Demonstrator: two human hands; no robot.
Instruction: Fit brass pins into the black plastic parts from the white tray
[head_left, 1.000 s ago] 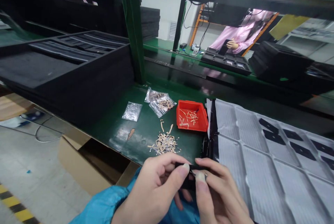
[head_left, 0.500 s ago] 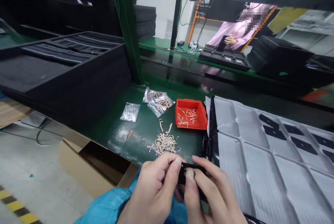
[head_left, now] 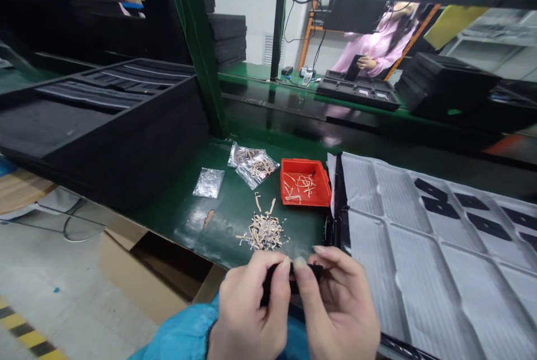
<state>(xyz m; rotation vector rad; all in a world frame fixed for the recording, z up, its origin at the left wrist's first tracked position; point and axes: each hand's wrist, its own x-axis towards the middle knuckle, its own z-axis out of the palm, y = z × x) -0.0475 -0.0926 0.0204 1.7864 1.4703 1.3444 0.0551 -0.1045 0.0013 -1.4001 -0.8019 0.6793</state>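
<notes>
Grip is two-handed: the left hand [head_left: 251, 304] and the right hand [head_left: 342, 301] pinch one small black piece [head_left: 267, 284] from either side, just in front of the loose strips [head_left: 265, 231] on the green surface [head_left: 235, 214]. If either hand slips, the piece could fall past the surface's edge; a hand lowered carelessly might brush the strips and scatter them.
</notes>
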